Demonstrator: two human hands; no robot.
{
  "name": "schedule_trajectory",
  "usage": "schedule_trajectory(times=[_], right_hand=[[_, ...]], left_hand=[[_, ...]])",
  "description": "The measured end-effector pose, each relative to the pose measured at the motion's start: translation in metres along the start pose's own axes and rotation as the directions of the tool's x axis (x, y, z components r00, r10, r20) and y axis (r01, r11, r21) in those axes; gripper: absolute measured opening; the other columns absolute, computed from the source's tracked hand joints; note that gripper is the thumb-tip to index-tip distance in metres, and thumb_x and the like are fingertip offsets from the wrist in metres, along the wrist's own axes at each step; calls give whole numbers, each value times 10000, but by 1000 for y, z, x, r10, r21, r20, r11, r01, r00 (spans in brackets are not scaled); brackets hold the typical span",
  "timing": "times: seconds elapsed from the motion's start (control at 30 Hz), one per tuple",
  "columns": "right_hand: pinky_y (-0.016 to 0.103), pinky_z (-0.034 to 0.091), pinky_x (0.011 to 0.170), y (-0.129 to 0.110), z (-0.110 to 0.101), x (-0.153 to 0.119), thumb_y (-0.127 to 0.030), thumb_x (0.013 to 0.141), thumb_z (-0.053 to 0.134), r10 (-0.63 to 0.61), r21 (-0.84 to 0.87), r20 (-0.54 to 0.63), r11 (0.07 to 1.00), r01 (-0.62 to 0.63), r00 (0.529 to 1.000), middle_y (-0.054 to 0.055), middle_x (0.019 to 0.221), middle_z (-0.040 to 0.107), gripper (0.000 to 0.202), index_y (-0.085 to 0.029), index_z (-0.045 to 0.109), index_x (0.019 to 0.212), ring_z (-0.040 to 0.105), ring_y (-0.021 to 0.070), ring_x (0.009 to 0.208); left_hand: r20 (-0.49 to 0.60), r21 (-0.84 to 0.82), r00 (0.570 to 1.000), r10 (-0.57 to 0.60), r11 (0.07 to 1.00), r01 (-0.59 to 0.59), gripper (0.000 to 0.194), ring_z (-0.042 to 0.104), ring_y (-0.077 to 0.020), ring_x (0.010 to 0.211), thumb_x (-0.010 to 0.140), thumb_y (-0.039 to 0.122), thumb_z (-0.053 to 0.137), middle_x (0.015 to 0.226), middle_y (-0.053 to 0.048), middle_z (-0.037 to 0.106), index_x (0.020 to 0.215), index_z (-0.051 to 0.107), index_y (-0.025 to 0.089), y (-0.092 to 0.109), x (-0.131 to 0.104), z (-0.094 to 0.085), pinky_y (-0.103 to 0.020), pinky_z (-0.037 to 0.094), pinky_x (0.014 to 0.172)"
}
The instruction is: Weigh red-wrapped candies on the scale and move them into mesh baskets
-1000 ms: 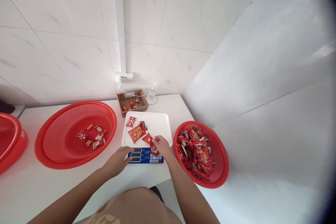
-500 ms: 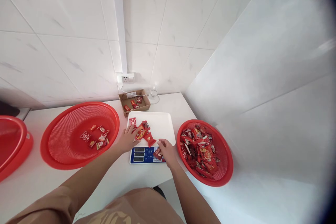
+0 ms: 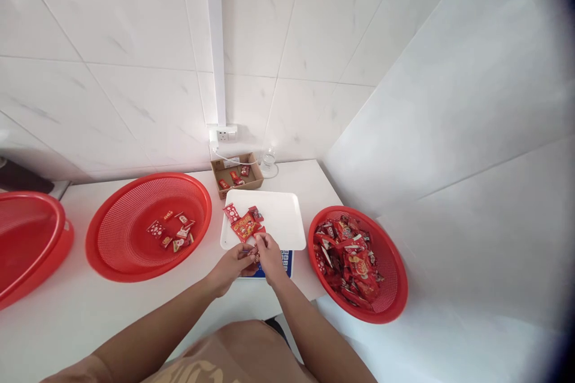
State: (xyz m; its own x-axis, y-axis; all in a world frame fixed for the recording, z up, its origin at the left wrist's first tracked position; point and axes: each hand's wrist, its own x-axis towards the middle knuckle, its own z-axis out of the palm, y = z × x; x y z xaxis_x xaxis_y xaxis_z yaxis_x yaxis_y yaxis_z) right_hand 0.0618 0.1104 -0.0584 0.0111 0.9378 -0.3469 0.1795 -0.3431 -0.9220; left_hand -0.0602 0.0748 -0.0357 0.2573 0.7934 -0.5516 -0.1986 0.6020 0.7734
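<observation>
A small red packet [image 3: 256,253] is pinched between my left hand [image 3: 231,267] and my right hand [image 3: 271,257], which meet over the front edge of the scale. Both hands have their fingers closed on it. Several red packets [image 3: 245,227] lie on the left part of the white scale tray [image 3: 283,215], just beyond my fingers. My hands cover much of the blue scale panel [image 3: 287,260].
A red basket [image 3: 148,224] with several packets stands at left, and a fuller red basket [image 3: 390,275] at right. Another red basket [image 3: 33,245] is at far left. Behind the tray are a cardboard box [image 3: 238,185] and a clear bottle [image 3: 268,158].
My left hand has left the packets on the tray and come to my right hand. Both now hold the small packet that lay over the scale panel. The view has shifted slightly.
</observation>
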Motion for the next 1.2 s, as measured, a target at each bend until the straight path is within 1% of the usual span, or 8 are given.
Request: schedule_trajectory(times=[0.17, 0.33, 0.47, 0.6, 0.67, 0.87, 1.0, 1.2], right_hand=[[297, 489, 741, 2, -3, -14, -467, 767, 534, 100, 197, 182, 971, -136, 978, 26, 940, 657, 286, -230, 578, 921, 618, 178, 881], [310, 464, 809, 3, -8, -23, -363, 581, 744, 141, 357, 351, 894, -272, 926, 28, 994, 670, 398, -221, 623, 933, 618, 172, 906], [318, 465, 773, 11, -7, -23, -299, 526, 764, 172, 291, 249, 925, -244, 953, 30, 854, 679, 339, -180, 640, 817, 618, 179, 816], [314, 476, 749, 19, -9, -23, -269, 521, 749, 206, 230, 154, 944, -238, 966, 38, 837, 670, 308, -176, 639, 793, 616, 188, 808], [311, 478, 750, 20, -10, -24, -261, 525, 742, 221, 233, 143, 940, -250, 965, 42, 841, 669, 305, -176, 638, 800, 617, 185, 803], [304, 474, 743, 24, -12, -27, -311, 547, 738, 228, 266, 151, 928, -261, 962, 42, 827, 659, 338, -169, 618, 829, 611, 174, 772], [302, 465, 757, 23, -12, -30, -326, 549, 753, 185, 226, 137, 951, -213, 973, 51, 860, 653, 371, -161, 609, 848, 603, 189, 831], [314, 462, 795, 16, -11, -38, -266, 597, 717, 63, 157, 218, 983, -99, 974, 40, 883, 648, 292, -178, 604, 851, 600, 188, 868]], left_hand=[[-44, -90, 999, -19, 996, 15, 400, 595, -111, 689, 609, 386, 763, 805, -11, 624, 883, 557, 179, -1, 3, -14, -300, 476, 741], [-94, -129, 993, -70, 990, 58, 366, 551, -77, 597, 634, 354, 748, 701, 25, 594, 889, 550, 182, 1, 3, -27, -240, 447, 636], [-167, -115, 985, -48, 993, 29, 376, 539, -68, 582, 640, 372, 738, 698, 36, 589, 889, 531, 181, -1, 2, -34, -231, 440, 623], [-369, -179, 928, -40, 983, -29, 298, 568, -66, 605, 729, 319, 677, 751, 12, 600, 918, 490, 183, -4, 3, -43, -239, 474, 680], [-405, -209, 912, -63, 978, -25, 295, 605, -81, 645, 770, 289, 636, 821, -23, 624, 989, 470, 182, -3, 4, -45, -262, 490, 738], [-264, -10, 961, -78, 997, 78, 688, 651, -163, 764, 755, 368, 633, 959, -77, 638, 1327, 285, 208, -2, -8, -31, -351, 488, 797], [-143, 122, 985, -101, 985, 119, 596, 610, -158, 744, 722, 499, 618, 894, -58, 629, 1196, 448, 181, -9, -18, -20, -338, 474, 754], [-69, -22, 989, -132, 991, 131, 471, 565, -114, 684, 632, 548, 678, 804, -9, 609, 900, 543, 185, -19, -19, -14, -292, 447, 715]])
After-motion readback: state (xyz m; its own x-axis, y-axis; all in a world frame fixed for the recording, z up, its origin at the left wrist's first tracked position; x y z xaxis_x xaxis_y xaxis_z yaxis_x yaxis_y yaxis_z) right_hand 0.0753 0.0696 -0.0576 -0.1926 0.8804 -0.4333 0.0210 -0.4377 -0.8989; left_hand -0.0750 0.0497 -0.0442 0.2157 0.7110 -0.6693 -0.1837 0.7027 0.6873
